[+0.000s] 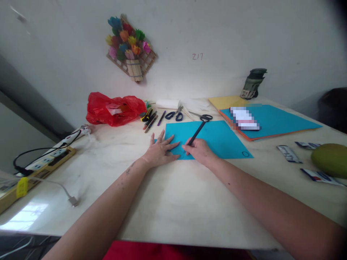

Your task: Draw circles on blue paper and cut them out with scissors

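Observation:
A sheet of blue paper [217, 133] lies flat on the table, with a small black circle [245, 154] drawn near its lower right corner. My left hand [162, 150] rests spread over the paper's left edge, fingers apart. In my right hand [199, 150] is a black pen [197, 133], gripped low and slanting up to the right. Its tip points down at the paper close to my left fingertips; whether it touches is hidden by my fingers. Just beyond the paper's far edge lie black-handled scissors [206, 118] and dark blue-handled scissors [175, 115].
Left of the scissors are several pens [151, 122] and a red plastic bag [114, 108]. A power strip [51, 157] with cables runs along the left. On the right, a phone [245, 118] lies on stacked coloured paper [282, 117], near a bottle [253, 83], small packets [288, 154] and a green fruit [329, 160].

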### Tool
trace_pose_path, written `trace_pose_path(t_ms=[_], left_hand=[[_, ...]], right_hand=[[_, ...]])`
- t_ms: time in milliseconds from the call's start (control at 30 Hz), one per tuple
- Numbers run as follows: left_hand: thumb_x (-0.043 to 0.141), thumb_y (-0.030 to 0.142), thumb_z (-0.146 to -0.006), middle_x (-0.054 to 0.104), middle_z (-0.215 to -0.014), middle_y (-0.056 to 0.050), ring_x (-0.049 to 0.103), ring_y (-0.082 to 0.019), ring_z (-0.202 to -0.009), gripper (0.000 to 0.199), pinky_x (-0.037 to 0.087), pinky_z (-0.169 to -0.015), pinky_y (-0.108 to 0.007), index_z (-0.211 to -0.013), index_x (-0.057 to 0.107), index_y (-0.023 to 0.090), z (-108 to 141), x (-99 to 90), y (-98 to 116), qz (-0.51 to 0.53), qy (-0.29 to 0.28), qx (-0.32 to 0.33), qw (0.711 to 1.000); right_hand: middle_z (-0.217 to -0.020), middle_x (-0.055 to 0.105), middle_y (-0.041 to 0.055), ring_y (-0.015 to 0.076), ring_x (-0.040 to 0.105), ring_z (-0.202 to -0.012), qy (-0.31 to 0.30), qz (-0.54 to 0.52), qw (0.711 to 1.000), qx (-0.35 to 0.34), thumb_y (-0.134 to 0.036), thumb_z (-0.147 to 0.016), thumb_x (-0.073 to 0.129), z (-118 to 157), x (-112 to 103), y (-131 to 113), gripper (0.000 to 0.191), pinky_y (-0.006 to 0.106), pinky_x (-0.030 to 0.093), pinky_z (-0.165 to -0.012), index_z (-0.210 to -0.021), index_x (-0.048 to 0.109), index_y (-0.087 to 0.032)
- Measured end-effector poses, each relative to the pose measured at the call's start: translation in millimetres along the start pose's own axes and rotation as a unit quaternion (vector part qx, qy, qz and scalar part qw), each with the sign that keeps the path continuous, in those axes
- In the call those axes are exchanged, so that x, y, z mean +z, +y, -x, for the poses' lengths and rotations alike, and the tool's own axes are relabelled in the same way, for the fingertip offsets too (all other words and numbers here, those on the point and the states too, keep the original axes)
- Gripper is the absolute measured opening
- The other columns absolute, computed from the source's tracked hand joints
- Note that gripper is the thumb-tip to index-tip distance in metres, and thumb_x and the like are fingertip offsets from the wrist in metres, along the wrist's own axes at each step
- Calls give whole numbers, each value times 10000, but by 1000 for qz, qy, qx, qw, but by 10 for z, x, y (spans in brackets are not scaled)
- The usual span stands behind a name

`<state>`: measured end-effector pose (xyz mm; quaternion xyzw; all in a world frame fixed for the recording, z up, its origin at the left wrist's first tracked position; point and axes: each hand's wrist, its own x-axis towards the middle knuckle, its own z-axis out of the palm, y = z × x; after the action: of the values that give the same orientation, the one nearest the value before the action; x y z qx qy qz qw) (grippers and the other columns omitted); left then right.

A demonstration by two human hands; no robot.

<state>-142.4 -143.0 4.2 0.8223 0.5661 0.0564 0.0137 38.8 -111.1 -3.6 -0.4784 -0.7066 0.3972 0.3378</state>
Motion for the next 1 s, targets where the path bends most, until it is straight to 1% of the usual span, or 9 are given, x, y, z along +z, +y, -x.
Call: trace_pose_path(t_ms=[300,700,1000], left_hand=[[342,656,-731,226,-1388,79,-54,-295,-1283,589,-144,-945,-565,-1264,341,404,2,-1,1,1,3,5,1000],[324,675,-727,230,-1388,67,-49,-297,-1284,595,-132,-935,-585,-1257,351,406,-2,6,1,1,5,6,1000],[322,673,-730,229,-1388,73,-56,-296,-1283,594,-132,-940,-579,-1261,342,408,-2,1,-2,-1,2,7,1000]], right_hand=[[-512,571,1,118,550,-504,-3,5,1000,-11,-295,-686,542,-10,1,15,133,219,407,-506,-623,538,-177],[-518,573,4,115,550,-508,-9,4,1000,-7,-285,-686,547,6,-8,-16,125,211,405,-507,-634,544,-171],[-521,573,-3,114,551,-512,-14,4,1000,-4,-299,-682,549,4,12,2,126,211,404,-503,-640,542,-181]])
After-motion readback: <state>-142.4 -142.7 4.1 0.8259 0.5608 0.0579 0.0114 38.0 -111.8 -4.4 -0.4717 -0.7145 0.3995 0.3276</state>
